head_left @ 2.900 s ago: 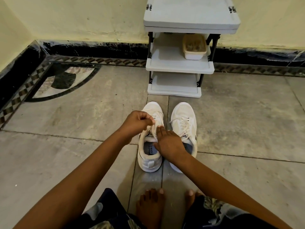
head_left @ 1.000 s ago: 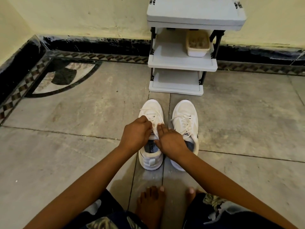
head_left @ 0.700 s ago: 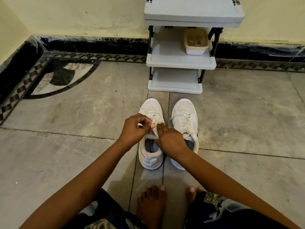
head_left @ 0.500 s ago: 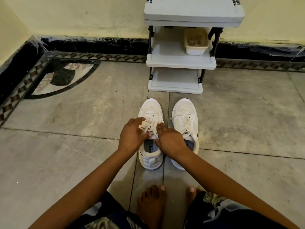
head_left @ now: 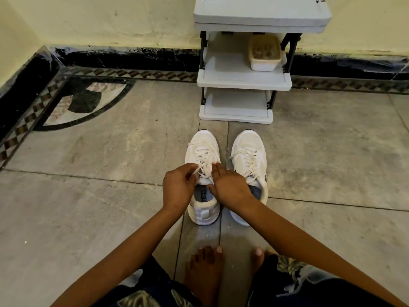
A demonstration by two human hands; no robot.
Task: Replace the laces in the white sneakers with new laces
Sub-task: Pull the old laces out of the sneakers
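the left hand point(head_left: 179, 188) no longer lies with spread fingers over the crossings, as it does half a second before. now its fingers are curled in and they pinch the lace point(head_left: 204, 155) at the top crossing of the left sneaker point(head_left: 202, 138), just in front of the tongue. the right hand point(head_left: 230, 187) is almost where it was: its fingers lie nearly straight along the inner side of the laced part and press the shoe down, with the thumb at the edge of the opening, and it holds nothing. the upper crossings look loose and a little tangled. from this i judge that the person is only at the start, loosening the old lace of the first shoe to draw it out of the eyelets. the right sneaker point(head_left: 250, 142) stands just beside it on the stone floor point(head_left: 110, 196), laced and untouched, partly behind the right wrist. new laces are not in view. as for containers, the opening of the left sneaker shows a blue-gray insole point(head_left: 202, 194) with printed letters. beyond the toes, against the wall, stands a gray shelf rack point(head_left: 243, 84). on its middle shelf sits a pale tub point(head_left: 264, 64) with something brownish inside, and what it is i cannot tell.
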